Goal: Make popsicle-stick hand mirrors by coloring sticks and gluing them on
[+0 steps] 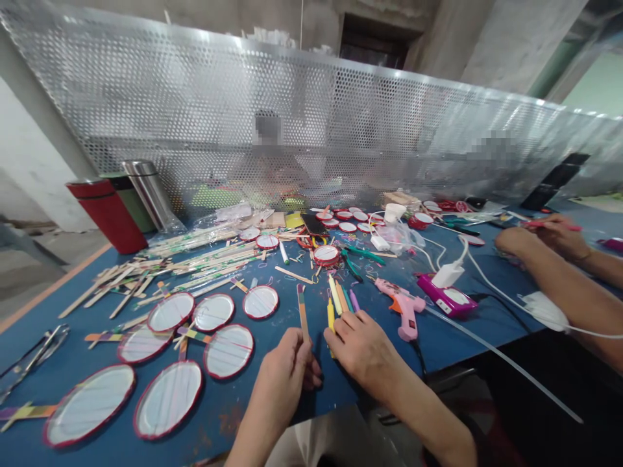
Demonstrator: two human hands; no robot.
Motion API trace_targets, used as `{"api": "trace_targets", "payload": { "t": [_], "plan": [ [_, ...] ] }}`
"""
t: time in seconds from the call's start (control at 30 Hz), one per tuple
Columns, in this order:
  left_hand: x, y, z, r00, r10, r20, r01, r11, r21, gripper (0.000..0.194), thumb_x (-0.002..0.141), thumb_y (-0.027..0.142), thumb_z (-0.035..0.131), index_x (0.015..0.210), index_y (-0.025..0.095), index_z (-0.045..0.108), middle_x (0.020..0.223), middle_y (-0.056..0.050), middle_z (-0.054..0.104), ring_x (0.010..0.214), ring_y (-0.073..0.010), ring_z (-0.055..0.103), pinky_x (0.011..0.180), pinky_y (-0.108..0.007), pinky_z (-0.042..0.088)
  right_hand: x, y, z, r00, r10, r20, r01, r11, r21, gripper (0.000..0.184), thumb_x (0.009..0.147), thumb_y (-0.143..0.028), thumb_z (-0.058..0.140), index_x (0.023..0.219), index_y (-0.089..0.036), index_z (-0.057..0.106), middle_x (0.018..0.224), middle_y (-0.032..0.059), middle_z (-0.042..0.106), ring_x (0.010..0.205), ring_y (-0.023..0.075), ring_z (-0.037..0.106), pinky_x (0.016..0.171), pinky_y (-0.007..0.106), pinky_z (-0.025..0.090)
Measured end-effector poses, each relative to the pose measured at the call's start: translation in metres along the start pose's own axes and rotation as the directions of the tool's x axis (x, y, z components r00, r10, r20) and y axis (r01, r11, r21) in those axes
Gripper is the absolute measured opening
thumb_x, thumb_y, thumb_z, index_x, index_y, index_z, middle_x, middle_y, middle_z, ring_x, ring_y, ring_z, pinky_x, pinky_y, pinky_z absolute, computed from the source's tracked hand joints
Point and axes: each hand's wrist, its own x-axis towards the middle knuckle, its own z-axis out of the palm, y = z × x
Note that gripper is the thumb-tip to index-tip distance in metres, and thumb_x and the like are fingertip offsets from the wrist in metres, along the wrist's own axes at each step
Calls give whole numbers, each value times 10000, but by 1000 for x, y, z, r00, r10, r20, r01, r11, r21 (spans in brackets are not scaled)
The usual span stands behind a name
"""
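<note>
Upright in my left hand (287, 373) is a wooden craft stick (302, 311) with coloured bands near its top, held between thumb and fingers. Close by on the right, my right hand (365, 347) has its fingers curled over a row of markers on the table. A yellow marker (331, 311) lies at its thumb side, partly covered by the fingers. Beside it are a pale yellow marker (334, 292), an orange one (342, 297) and a purple one (354, 299). Round white drum-like pieces with red rims (228, 350) and banded stick handles lie to the left of my hands.
A pink glue gun (403, 308) and a purple power strip (448, 298) with white cables lie to the right. Plain craft sticks (195, 269) are piled at left, near a red bottle (109, 214). Another person's arm (555, 279) reaches in. A perforated metal panel (209, 117) stands behind.
</note>
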Motion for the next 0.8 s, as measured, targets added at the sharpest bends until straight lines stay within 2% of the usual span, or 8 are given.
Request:
{"api": "trace_targets", "payload": {
  "t": [0.23,0.63,0.8],
  "plan": [
    [0,0,0,1000,10,1,-10,1000,-1,224,920,420,418,784,252,475,613,12,662,525,-178,671,506,-247,521,2,0,-3,1000,-29,3,29,998,47,129,919,-126,515,837,-176,601,722,36,577,694,205,477,666,348,276],
    [1,-1,1,1000,5,2,-5,1000,-2,222,912,424,420,769,258,460,608,14,660,520,-181,674,499,-247,520,1,3,-2,999,-48,4,48,999,4,106,906,-117,519,853,-174,591,691,27,563,649,186,477,642,340,274],
    [2,-2,1,1000,14,-7,-14,1000,4,225,916,423,417,769,260,465,601,14,655,515,-184,669,500,-250,518,-2,3,2,995,-5,-99,11,998,57,190,959,-137,445,860,-179,601,672,23,537,634,176,453,605,322,279]
  ]
}}
